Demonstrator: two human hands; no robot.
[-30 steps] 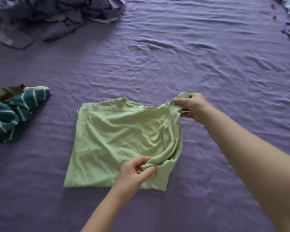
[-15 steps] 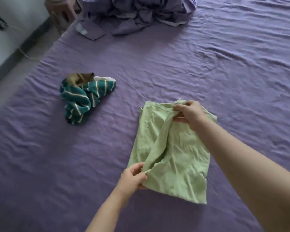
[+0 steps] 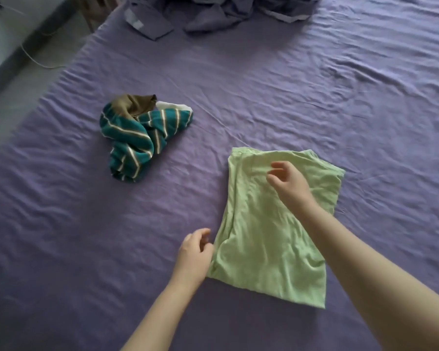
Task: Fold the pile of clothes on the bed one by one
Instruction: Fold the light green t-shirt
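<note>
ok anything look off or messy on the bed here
Mostly tidy. The green shirt lies folded lengthwise but its edges are uneven, with a layer sticking out at the far right corner. The striped teal garment to its left is crumpled in a heap, not folded. A rumpled purple cloth pile sits at the far edge.

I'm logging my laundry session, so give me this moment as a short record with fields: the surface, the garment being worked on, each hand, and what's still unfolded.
surface: purple bed sheet, wrinkled
garment in work: light green shirt, lying flat and folded narrow
left hand: at the shirt's near left edge, fingers loosely curled, holding nothing
right hand: over the shirt's far part, fingers relaxed, gripping nothing
still unfolded: crumpled teal striped garment, to the shirt's left
background: bunched purple bedding at the far edge
</note>
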